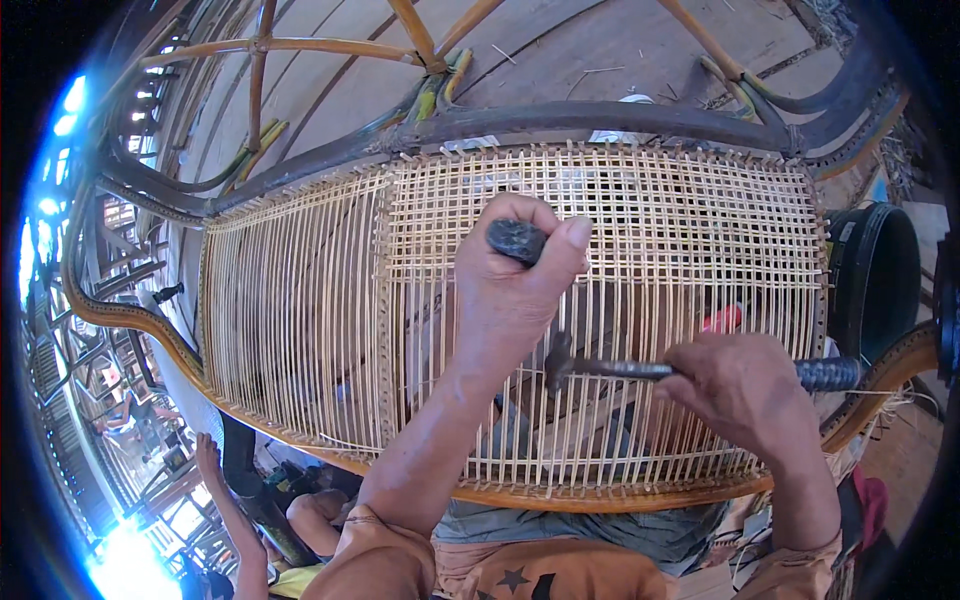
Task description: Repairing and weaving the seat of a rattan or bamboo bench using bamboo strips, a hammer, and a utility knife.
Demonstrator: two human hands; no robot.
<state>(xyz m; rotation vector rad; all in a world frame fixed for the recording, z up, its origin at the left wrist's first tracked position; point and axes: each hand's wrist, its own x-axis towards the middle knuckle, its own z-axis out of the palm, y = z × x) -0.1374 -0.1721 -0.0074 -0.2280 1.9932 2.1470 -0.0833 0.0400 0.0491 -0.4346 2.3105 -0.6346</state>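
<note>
A cane seat panel [690, 215] lies in front of me, tightly cross-woven at its upper right and mostly parallel strands elsewhere. My left hand [515, 280] is closed in a fist over the woven part. From the top of that fist shows the dark, rounded butt end of a tool [517, 242]; its lower end is hidden. My right hand [735, 385] grips a hammer [625, 369] by its handle, above the loose strands. The hammer's head points left, below my left fist and apart from it.
A curved rattan frame [330, 460] borders the panel. Dark poles [560, 118] run along its far side. At the right stands a black bucket [880, 270]. A red object [722, 318] shows beneath the strands. Another person's arm [235, 510] is at the lower left.
</note>
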